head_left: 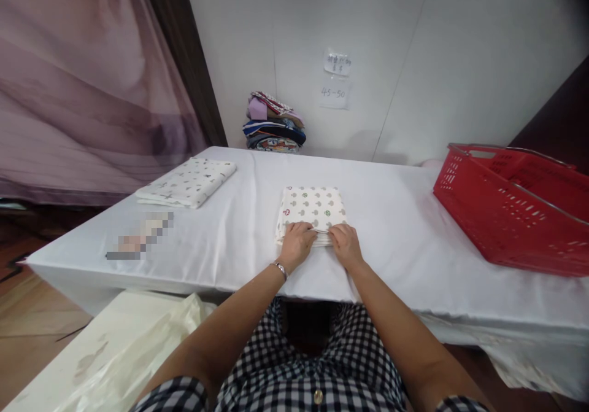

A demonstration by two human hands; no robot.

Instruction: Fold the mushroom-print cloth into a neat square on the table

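Observation:
A folded white cloth (pixel 315 206) with grey, red and green printed motifs lies in front of me on the white-covered table. At its near edge, my left hand (pixel 297 245) has its fingers closed on the left part of the top layer. My right hand (pixel 346 245) pinches the same edge a little to the right. Several folded layers show between the two hands. The fingertips are partly hidden at the cloth. Farther left on the table rests another folded white cloth (pixel 188 182) with small dark prints.
A red plastic basket (pixel 529 228) with metal handles stands at the table's right. Folded fabrics (pixel 275 123) are stacked by the wall behind. Paper notes (pixel 335 93) hang on the wall. At lower left is a white surface (pixel 133 314) with a plastic bag (pixel 151 357).

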